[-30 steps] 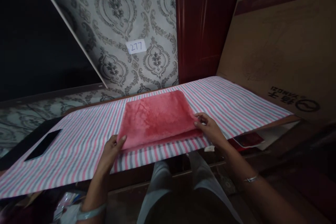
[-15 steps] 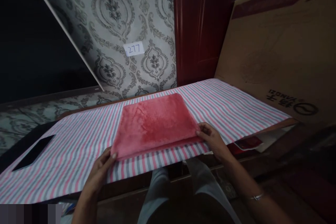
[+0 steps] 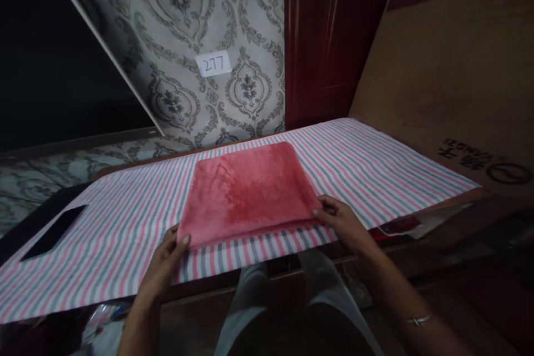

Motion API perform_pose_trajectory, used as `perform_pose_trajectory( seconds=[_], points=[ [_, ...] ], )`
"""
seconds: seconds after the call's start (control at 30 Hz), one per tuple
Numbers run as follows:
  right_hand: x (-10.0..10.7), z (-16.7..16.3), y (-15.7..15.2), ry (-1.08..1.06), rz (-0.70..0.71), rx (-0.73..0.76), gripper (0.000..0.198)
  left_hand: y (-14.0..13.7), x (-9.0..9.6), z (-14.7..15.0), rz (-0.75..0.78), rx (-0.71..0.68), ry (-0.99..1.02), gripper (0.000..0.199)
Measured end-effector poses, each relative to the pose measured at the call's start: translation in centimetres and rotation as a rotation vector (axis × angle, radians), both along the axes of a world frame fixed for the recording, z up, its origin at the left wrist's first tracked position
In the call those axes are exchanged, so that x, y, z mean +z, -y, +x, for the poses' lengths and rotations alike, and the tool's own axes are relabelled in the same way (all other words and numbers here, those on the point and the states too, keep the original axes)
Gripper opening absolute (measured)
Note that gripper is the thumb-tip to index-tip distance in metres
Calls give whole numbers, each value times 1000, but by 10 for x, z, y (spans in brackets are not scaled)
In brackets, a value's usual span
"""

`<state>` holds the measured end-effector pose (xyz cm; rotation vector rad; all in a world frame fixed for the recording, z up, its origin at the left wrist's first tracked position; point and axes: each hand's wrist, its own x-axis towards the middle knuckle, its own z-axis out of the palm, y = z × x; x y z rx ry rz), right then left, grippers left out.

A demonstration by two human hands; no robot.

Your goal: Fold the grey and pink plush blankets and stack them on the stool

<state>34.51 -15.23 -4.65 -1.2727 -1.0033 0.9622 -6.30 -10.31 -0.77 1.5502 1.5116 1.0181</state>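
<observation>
A folded, coral-red plush cloth lies flat on a striped tablecloth in pink, grey and white. Its near edge shows more than one layer. My left hand grips the near left corner, thumb on top and fingers at the side and partly hidden. At the near right corner, my right hand pinches the cloth between thumb and fingers. A bracelet circles my right wrist.
A black phone lies on the table's left part. Behind stand a patterned wall with a paper label "277" and a dark red panel. A large cardboard box borders the right side, a dark screen the upper left.
My view has shifted slightly. Both hands remain at the cloth's near corners, with the left thumb a little further onto its top. The cloth lies in about the same place.
</observation>
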Motion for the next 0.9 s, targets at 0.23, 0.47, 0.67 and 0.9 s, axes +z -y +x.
perform_pose_trajectory(
  seconds=[0.23,0.47,0.67,0.9],
  points=[
    [-13,10,2,113,21,-36,34,-3,-15,-5,67,8,-70,64],
    [-10,13,12,337,135,-191,38,4,-15,-15,233,52,-201,60],
    [4,-10,21,1104,614,-87,55,21,-12,11,763,-166,-868,68],
    [-30,-6,11,1362,451,31,79,-6,-35,7,685,-301,-1094,66]
  ],
)
